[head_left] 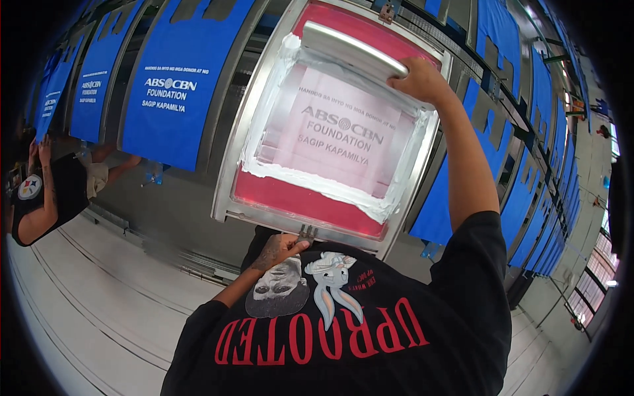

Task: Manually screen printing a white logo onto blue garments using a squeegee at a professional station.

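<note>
A silkscreen frame (pixel 225 178) with a metal rim and a red border lies tilted in front of me. Its pale mesh window (pixel 277 142) shows grey lettering, and thick white ink (pixel 317 188) rings the window. Across the far part of the mesh rests a long metal squeegee (pixel 353 49). My right hand (pixel 417 79) is closed around the squeegee's right end. At the near edge of the frame, my left hand (pixel 284 249) is closed on the rim beside a small metal clip (pixel 307 231).
Blue printed bags (pixel 173 129) lie on metal racks to the left, and more blue bags (pixel 525 204) line the right side. At far left, another person in a dark shirt (pixel 63 188) has their hands on a blue bag. A metal hinge (pixel 388 11) sits at the frame's far edge.
</note>
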The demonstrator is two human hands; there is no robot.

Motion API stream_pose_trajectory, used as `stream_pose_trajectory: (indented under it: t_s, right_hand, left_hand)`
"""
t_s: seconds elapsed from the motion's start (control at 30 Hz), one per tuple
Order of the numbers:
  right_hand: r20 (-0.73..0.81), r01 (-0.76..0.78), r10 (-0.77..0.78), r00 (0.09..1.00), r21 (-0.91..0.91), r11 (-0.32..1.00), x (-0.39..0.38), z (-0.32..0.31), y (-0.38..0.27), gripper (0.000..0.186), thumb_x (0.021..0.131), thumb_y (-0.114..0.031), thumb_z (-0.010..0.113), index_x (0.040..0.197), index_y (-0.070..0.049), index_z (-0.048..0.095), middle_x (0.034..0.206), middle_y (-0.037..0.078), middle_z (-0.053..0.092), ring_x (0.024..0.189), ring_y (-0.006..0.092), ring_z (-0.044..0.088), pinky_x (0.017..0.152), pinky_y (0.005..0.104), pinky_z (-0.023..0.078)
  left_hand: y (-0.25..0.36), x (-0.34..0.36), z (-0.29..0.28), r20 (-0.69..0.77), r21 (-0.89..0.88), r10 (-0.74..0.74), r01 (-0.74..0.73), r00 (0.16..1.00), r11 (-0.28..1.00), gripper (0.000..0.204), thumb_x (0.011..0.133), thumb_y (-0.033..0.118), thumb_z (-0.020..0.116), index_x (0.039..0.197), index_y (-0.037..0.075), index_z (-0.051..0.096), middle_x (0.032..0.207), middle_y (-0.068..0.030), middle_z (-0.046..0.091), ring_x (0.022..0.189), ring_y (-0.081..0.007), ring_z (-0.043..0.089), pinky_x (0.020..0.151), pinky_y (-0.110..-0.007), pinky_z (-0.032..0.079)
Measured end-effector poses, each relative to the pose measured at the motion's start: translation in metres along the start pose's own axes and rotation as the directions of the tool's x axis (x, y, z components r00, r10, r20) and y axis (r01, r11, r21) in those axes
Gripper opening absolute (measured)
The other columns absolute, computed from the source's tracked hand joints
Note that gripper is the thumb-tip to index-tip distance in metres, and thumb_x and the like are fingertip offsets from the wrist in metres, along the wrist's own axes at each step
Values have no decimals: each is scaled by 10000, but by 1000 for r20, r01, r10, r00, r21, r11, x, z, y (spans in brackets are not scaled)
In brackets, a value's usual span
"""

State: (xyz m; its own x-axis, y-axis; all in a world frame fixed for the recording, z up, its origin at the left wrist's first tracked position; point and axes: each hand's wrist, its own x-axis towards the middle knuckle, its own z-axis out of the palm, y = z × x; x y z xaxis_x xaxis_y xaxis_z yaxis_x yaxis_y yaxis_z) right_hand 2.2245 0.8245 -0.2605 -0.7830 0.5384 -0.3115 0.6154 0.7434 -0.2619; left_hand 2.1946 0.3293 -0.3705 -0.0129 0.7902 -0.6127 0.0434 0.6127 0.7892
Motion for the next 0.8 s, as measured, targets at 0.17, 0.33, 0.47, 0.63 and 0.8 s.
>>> stream_pose_trajectory:
  t_s: [0.17, 0.33, 0.47, 0.63, 0.8]
  right_hand:
    - [-82, 16, -22, 996, -78, 997, -57, 24, -37, 337, 773, -275, 731, 1016, -42, 703, 860, 219, 697, 813, 370, 684, 775, 425, 538]
    - [55, -108, 114, 992, -103, 989, -173, 91, -120, 314, 734, -160, 690, 1044, -113, 672, 913, 152, 708, 868, 343, 674, 807, 433, 530]
    - [-218, 86, -106, 970, -101, 991, -234, 133, -150, 271, 622, -76, 696, 882, -85, 624, 787, 102, 637, 753, 292, 635, 775, 421, 485]
    - [-137, -48, 49, 989, 14, 999, -219, 97, -129, 185, 716, -135, 711, 882, -70, 660, 765, 117, 670, 696, 321, 621, 811, 422, 459]
    - [-117, -320, 406, 906, 437, 841, -209, 76, -65, 336, 884, -318, 692, 998, -3, 672, 876, 199, 706, 774, 308, 688, 737, 432, 516]
  left_hand:
    - [33, -12, -6, 29, -53, -36, 38, 999, 998, 407, 924, 389, 625, 803, 4, 682, 583, -83, 599, 536, -145, 578, 538, -327, 452]
    - [29, -10, -1, -29, -33, -36, 35, 999, 999, 385, 957, 358, 614, 752, 36, 666, 577, 2, 581, 547, -67, 521, 509, -284, 414]
    - [20, -2, 7, -29, 15, -10, 10, 1000, 1000, 411, 956, 391, 605, 767, 32, 667, 569, -38, 571, 534, -109, 519, 515, -305, 418]
    - [30, -3, 19, -231, 319, 199, -119, 952, 940, 391, 963, 367, 570, 784, 28, 644, 667, -192, 639, 684, -398, 661, 632, -469, 514]
    - [22, -9, 16, -185, 703, 256, -55, 949, 709, 380, 935, 371, 611, 754, 39, 645, 614, -180, 615, 614, -381, 645, 589, -473, 500]
